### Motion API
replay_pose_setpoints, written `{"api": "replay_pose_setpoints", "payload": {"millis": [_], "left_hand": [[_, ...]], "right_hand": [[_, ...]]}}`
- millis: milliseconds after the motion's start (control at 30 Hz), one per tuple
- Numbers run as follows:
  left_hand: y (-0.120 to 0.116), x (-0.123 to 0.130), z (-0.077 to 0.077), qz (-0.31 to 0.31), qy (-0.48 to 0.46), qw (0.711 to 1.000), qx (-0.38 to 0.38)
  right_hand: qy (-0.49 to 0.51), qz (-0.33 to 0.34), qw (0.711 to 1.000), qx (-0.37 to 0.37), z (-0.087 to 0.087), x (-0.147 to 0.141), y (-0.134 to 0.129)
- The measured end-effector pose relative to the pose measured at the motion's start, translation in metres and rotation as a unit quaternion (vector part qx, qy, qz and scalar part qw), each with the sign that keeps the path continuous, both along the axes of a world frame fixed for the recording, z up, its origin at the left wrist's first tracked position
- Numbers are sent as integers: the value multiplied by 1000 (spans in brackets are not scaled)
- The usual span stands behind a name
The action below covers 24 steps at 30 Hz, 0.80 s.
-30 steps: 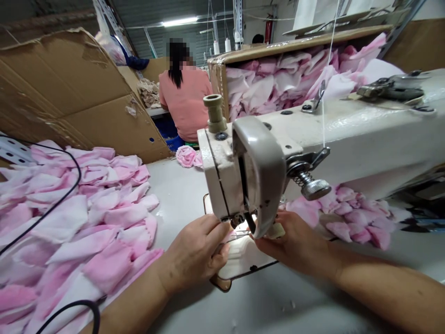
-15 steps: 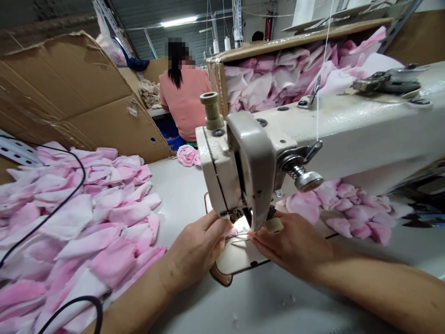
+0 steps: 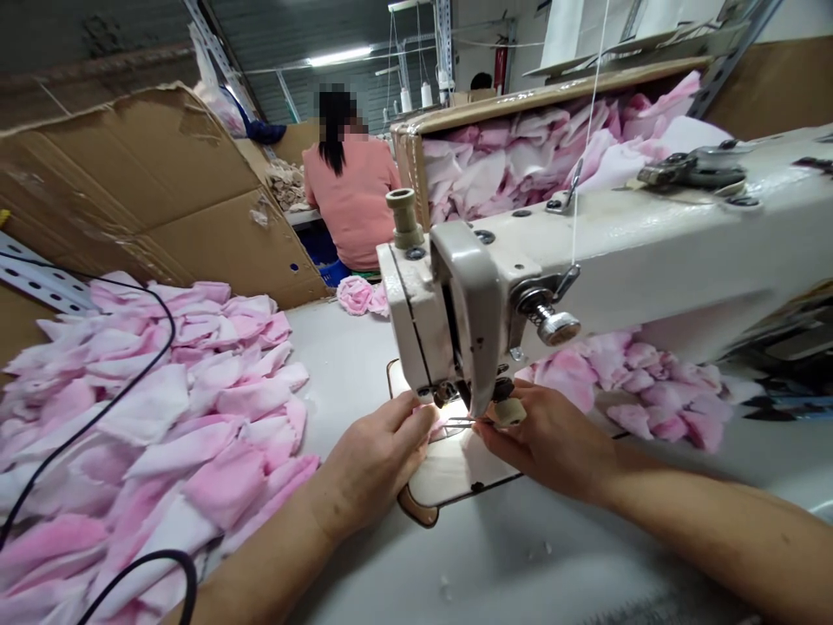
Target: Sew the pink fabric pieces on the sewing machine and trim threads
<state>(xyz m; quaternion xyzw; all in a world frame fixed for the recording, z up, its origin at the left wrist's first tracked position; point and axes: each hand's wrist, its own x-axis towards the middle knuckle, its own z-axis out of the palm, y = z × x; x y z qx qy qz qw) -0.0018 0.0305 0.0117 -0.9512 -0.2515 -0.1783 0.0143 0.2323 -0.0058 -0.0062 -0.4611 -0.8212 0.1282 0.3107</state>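
Note:
A white sewing machine (image 3: 618,252) reaches in from the right, its lit needle area above a metal plate (image 3: 449,473). Left of the needle, my left hand (image 3: 374,456) is closed, thumb and finger pinching a small piece of pink fabric (image 3: 441,415) that is mostly hidden. My right hand (image 3: 553,438) is closed on the other side, close by the presser foot, its fingertips at a thin metal tool (image 3: 461,423) that points left toward the fabric. The machine head partly covers that hand.
Pink and white fabric pieces (image 3: 156,417) are heaped at the left, crossed by a black cable (image 3: 123,373). More pieces (image 3: 657,391) lie behind the machine. A cardboard box (image 3: 409,165) holds fabric. A person in a pink shirt (image 3: 355,200) sits beyond.
The view has shifted slightly, so the machine head appears lower. The thin metal tool now shows more clearly, raised between my hands. Both hands remain beside the needle.

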Motion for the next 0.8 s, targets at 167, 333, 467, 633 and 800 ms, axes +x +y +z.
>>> {"api": "replay_pose_setpoints", "payload": {"millis": [167, 333, 467, 633, 800], "left_hand": [[-1, 4, 4, 16, 15, 999, 36], [1, 4, 3, -4, -11, 999, 44], [5, 3, -2, -11, -33, 997, 73], [7, 2, -6, 1, -41, 995, 86], [7, 3, -6, 8, -72, 996, 49]], "right_hand": [[21, 5, 1000, -19, 4, 0, 1], [21, 18, 999, -23, 4, 2, 1], [10, 16, 999, -33, 6, 4, 0], [-37, 3, 999, 4, 5, 6, 2], [-55, 12, 996, 69, 2, 6, 3]]}}
